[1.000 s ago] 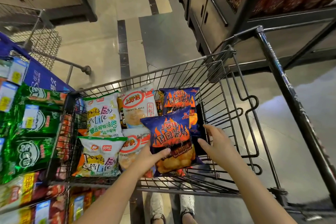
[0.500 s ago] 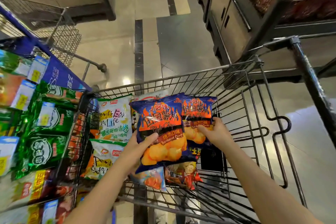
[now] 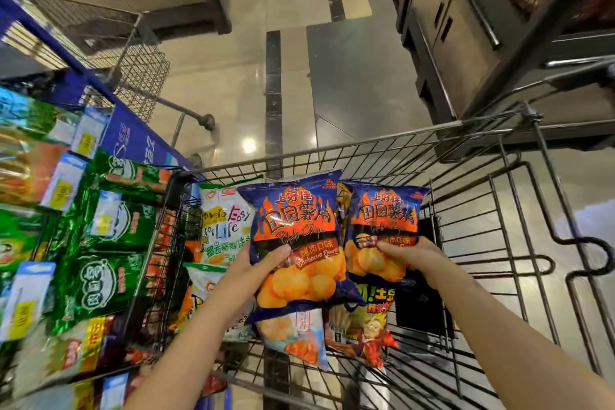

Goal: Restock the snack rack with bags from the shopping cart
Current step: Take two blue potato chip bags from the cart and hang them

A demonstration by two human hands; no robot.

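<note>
Now we grip 1 blue BBQ chip bag (image 3: 296, 243) w/ our L hand (image 3: 253, 271), a 2nd bag (image 3: 382, 223) w/ our R hand (image 3: 416, 258) (both above the cart (image 3: 472, 210)).

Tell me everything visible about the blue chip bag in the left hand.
The blue chip bag is a glossy, puffed, foil-like pouch with orange flames, Chinese lettering, "Barbecue Flavor" and golden chips. It is held roughly upright over the cart. The left hand grips its left edge, thumb on front; its lower right corner overlaps a matching bag.
</note>
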